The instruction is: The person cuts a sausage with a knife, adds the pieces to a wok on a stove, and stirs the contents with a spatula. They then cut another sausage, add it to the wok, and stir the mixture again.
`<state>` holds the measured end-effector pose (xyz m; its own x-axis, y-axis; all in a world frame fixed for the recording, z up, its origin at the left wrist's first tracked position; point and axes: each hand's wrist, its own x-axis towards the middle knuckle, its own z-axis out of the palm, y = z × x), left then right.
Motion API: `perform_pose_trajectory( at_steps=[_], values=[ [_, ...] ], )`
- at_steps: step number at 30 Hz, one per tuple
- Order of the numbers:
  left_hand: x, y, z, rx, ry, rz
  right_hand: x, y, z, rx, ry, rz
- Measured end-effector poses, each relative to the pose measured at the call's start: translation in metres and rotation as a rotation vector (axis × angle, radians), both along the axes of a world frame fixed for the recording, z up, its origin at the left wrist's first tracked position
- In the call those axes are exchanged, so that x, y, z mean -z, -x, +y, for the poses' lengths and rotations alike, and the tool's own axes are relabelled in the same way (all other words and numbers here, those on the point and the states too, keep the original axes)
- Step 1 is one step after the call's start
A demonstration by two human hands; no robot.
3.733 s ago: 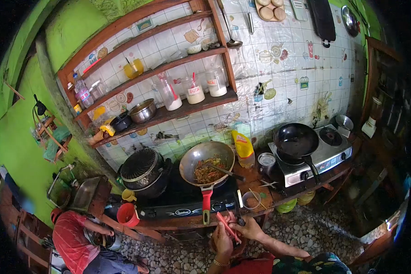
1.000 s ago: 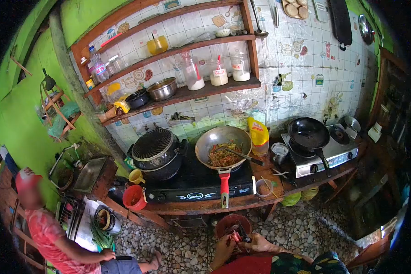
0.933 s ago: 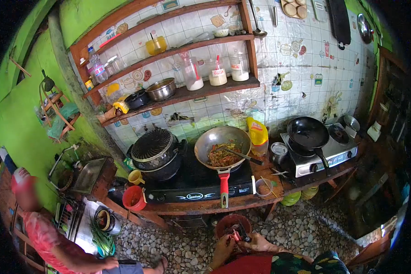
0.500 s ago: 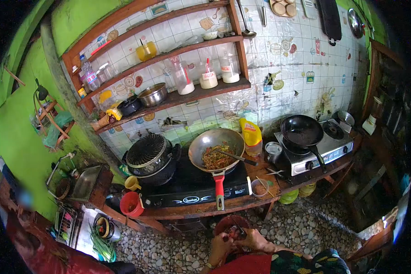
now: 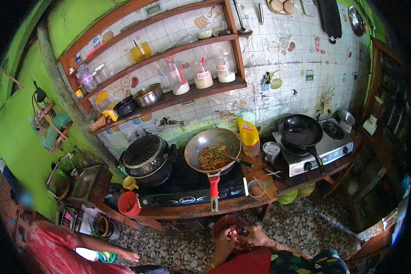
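Low at the bottom centre, my left hand (image 5: 224, 242) is closed around a small pinkish-red piece of food (image 5: 233, 232), too small to name. My right hand (image 5: 256, 237) grips a knife (image 5: 242, 225), its dark blade close to my left fingers. Both hands are above a reddish bowl (image 5: 221, 223), whose contents are mostly hidden by them. On the stove behind sits a wok (image 5: 194, 148) with a red handle, holding chopped cooked food (image 5: 213, 160) and a ladle or spatula (image 5: 235, 158).
The black gas stove (image 5: 187, 192) also carries a dark lidded pot (image 5: 148, 160). Right of it are an oil bottle (image 5: 249, 137), a plastic tub (image 5: 256, 187), scissors (image 5: 272, 173) and a frying pan (image 5: 300, 131). Another person's arm (image 5: 102, 244) reaches in at lower left.
The other person at the left has come further into view, with an arm now stretched out. My hands remain over the bowl, the knife shifted slightly. The view has moved a little.
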<state>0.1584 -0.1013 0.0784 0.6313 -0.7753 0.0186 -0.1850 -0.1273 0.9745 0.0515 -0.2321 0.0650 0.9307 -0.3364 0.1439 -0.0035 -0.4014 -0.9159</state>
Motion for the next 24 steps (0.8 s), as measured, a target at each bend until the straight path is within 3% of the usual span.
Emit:
perform_pose_trajectory(
  at_steps=[1,3,7,9,16,18,21,24],
  values=[
    [-0.007,0.004,-0.002,-0.003,-0.002,0.002,0.0,0.001,0.0,0.027,0.03,-0.147],
    [-0.017,0.008,-0.007,-0.007,-0.082,-0.121,-0.018,0.007,-0.004,0.033,-0.004,0.124],
    [0.043,-0.002,-0.015,-0.023,-0.134,-0.176,-0.041,0.012,-0.008,0.031,-0.076,-0.106],
    [0.04,-0.007,-0.017,0.125,-0.106,-0.154,-0.043,0.015,-0.015,0.0,-0.047,0.498],
    [0.04,0.0,-0.029,0.083,-0.027,-0.218,-0.035,0.02,-0.028,0.018,-0.021,0.189],
    [0.018,0.006,-0.034,0.073,-0.225,-0.238,-0.02,0.016,-0.034,0.093,0.022,-0.01],
    [-0.03,0.022,-0.042,0.003,-0.307,-0.21,-0.042,0.023,-0.042,0.02,-0.134,0.002],
    [-0.031,0.028,-0.046,-0.031,-0.21,-0.176,0.008,0.024,-0.062,-0.099,-0.305,0.194]
  ],
)
